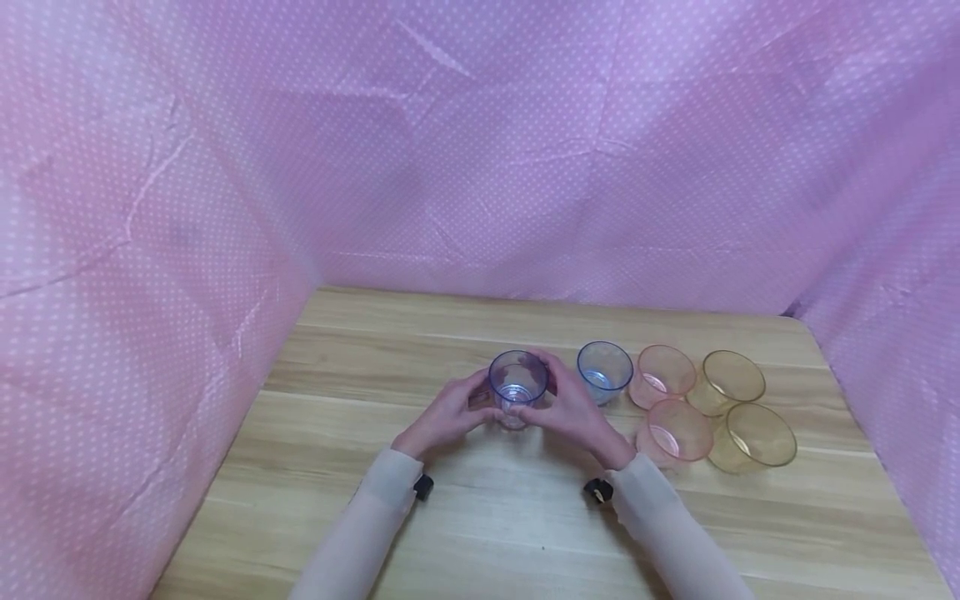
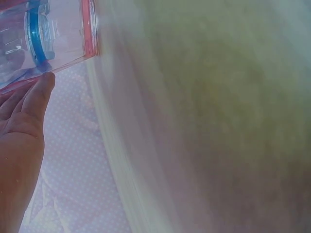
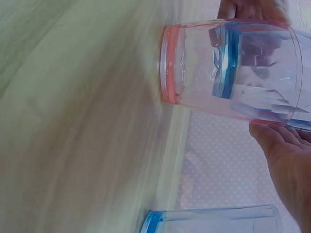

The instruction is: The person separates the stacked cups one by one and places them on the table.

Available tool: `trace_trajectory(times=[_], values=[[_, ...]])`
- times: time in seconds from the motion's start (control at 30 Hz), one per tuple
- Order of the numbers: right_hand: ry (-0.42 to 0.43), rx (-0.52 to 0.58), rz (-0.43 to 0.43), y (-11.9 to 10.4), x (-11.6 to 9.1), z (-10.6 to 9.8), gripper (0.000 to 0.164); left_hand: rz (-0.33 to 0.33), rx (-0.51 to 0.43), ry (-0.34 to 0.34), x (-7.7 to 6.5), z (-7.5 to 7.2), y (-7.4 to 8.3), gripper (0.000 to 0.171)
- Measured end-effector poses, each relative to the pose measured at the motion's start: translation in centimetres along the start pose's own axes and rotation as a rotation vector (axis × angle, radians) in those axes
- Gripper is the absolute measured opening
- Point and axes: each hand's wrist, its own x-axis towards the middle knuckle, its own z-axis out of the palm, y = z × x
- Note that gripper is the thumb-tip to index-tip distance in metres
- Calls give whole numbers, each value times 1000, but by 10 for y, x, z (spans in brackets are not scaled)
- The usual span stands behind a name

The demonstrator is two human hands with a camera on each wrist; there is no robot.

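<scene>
Both hands hold a pair of nested clear plastic cups near the front middle of the table. The inner blue cup (image 1: 517, 357) sits partway down inside a pink-tinted cup (image 3: 199, 63), whose base is close to the wood in the right wrist view. My left hand (image 1: 450, 410) grips from the left, its thumb in front and fingers behind. From the other side my right hand (image 1: 573, 408) grips likewise, fingertips around the upper part. In the left wrist view the left fingers (image 2: 39, 97) lie along the pink wall.
Right of the hands stands another blue cup (image 1: 600, 393). Beyond it are two pink cups (image 1: 666, 367) and two yellow cups (image 1: 761, 437), close together on the wooden table (image 1: 315, 450). Pink dotted cloth (image 1: 480, 167) hangs behind and at both sides.
</scene>
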Motion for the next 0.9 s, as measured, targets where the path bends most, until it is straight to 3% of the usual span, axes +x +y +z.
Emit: trace_trajectory(times=[0.23, 0.67, 0.9], values=[[4, -4, -59, 0, -1, 0, 90, 1, -58, -25, 0, 1, 1, 67], [11, 141, 44, -3, -5, -5, 85, -65, -33, -34, -1, -1, 8, 73], [76, 163, 17, -12, -11, -9, 88, -91, -19, -24, -1, -3, 7, 78]])
